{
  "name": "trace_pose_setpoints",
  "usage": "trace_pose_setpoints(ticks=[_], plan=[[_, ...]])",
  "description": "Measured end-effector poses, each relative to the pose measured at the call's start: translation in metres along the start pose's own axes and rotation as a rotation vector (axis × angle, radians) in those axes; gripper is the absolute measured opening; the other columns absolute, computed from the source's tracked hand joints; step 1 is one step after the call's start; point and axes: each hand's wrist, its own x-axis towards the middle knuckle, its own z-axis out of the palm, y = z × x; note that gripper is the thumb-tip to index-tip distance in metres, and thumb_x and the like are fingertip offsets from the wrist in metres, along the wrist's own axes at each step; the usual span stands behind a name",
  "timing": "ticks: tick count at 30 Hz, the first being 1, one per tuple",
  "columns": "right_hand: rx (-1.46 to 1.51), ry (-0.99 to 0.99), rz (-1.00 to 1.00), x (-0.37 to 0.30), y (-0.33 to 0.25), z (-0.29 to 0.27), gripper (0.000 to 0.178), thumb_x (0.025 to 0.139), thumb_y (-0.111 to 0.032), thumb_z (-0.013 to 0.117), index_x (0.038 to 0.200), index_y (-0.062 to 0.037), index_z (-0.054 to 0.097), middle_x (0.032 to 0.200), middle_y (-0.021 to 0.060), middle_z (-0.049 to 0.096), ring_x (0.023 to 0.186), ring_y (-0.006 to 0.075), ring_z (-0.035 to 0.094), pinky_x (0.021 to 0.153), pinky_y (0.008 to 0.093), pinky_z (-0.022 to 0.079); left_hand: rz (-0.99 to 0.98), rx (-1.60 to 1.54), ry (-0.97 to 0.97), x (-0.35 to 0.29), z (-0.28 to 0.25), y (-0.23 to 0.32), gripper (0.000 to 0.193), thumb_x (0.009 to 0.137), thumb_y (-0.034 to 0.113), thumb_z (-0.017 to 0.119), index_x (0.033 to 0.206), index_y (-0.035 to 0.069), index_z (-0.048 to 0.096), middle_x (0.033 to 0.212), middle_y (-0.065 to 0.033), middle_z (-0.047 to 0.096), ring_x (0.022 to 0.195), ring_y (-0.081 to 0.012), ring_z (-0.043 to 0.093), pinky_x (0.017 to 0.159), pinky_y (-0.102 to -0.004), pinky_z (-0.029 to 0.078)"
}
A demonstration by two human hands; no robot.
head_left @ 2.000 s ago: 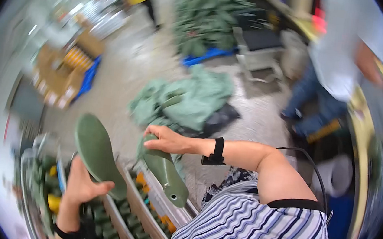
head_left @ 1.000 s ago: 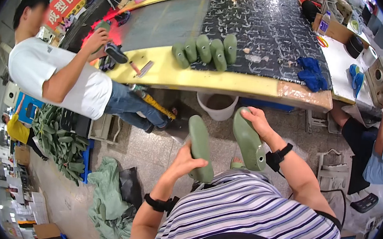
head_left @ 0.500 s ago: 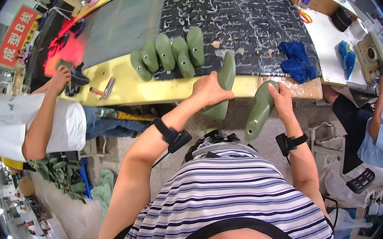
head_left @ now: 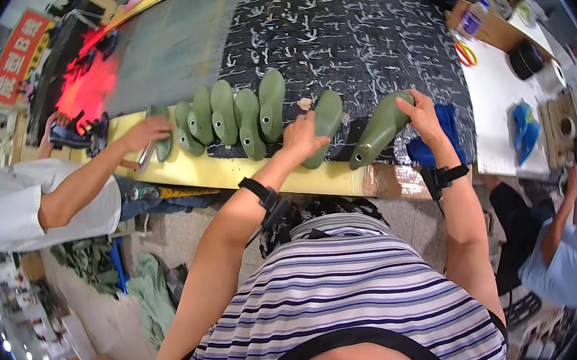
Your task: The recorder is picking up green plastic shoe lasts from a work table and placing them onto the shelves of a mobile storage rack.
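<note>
- Shoe lasts, held: I grip the left last (head_left: 329, 117) at its side with my left hand (head_left: 298, 137), and the right last (head_left: 384, 128) by its upper end with my right hand (head_left: 422, 117). Both are over the bench (head_left: 289, 178); I cannot tell whether either touches it.
- Tipping risk: if I release the left last off balance, its rounded body could roll into the nearest of the row lasts (head_left: 271, 101), just left of my left hand.
- Drop risk: my one-end grip leaves the right last's lower end free, near the bench's front edge. A slip there could send it to the floor.
- Snag risk: the blue cloth (head_left: 442, 143), beneath and beside my right hand, could catch my fingers or unseat a last laid on it.
- Bump risk: a co-worker's hand (head_left: 147, 133) is on the end last (head_left: 163, 150), well left of my left hand; a push could shift the row.
- Lasts, count: two in my hands, five in the row, one under the co-worker's hand; eight total.
- Other counts: one blue cloth; one bottle (head_left: 473, 18) and one blue shoe (head_left: 524, 131), beyond my right hand.
</note>
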Motion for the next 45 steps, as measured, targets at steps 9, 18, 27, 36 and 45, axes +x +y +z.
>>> trace_pose_setpoints(ticks=[9,18,27,36,45], plan=[[0.314,-0.45,0.143,0.141,-0.011,0.035,0.024,0.088,-0.026,0.059,0.098,-0.004,0.06,0.083,0.0042,0.062,0.071,0.0137,0.059,0.056,0.0278,0.046,-0.174,-0.204,0.329,-0.016,0.037,0.084,0.051,0.068,0.025,0.072,0.106,0.001,0.05,0.088,-0.0226,0.063,0.081,-0.0406,0.062,0.072,-0.0489,0.049],[-0.363,-0.74,-0.041,0.184,0.026,0.123,0.04,0.087,-0.035,0.057,0.098,0.003,0.057,0.088,0.0171,0.063,0.079,0.0266,0.064,0.064,0.0417,0.051,-0.401,-0.302,0.593,-0.044,0.022,0.064,0.071,0.068,0.028,0.075,0.12,-0.005,0.04,0.11,-0.0244,0.052,0.099,-0.0405,0.054,0.086,-0.0438,0.044],[-0.807,-0.892,-0.21,0.134,0.013,0.076,0.063,0.073,-0.049,0.07,0.103,0.0065,0.061,0.102,0.0224,0.064,0.089,0.0324,0.065,0.075,0.0386,0.053,-0.249,0.011,0.5,-0.019,0.042,0.044,0.046,0.074,0.023,0.071,0.107,0.0,0.048,0.094,-0.0223,0.056,0.088,-0.0418,0.057,0.074,-0.0504,0.046],[-0.237,-0.924,0.366,0.12,0.033,0.011,0.039,0.089,-0.023,0.058,0.092,0.0158,0.059,0.079,0.0169,0.062,0.053,0.0259,0.062,0.04,0.0312,0.054,-0.437,-0.07,0.488,-0.037,0.034,0.029,0.039,0.075,0.024,0.071,0.095,-0.001,0.048,0.093,-0.0237,0.056,0.084,-0.0445,0.057,0.072,-0.0506,0.046],[0.519,-0.046,0.315,0.169,0.074,-0.073,0.016,0.088,-0.013,0.054,0.097,0.0004,0.052,0.087,0.0123,0.059,0.069,0.0226,0.062,0.049,0.036,0.056,-0.36,-0.182,0.509,-0.072,0.038,0.033,0.056,0.076,0.023,0.069,0.118,-0.004,0.043,0.109,-0.025,0.051,0.1,-0.0432,0.052,0.084,-0.0479,0.044]])
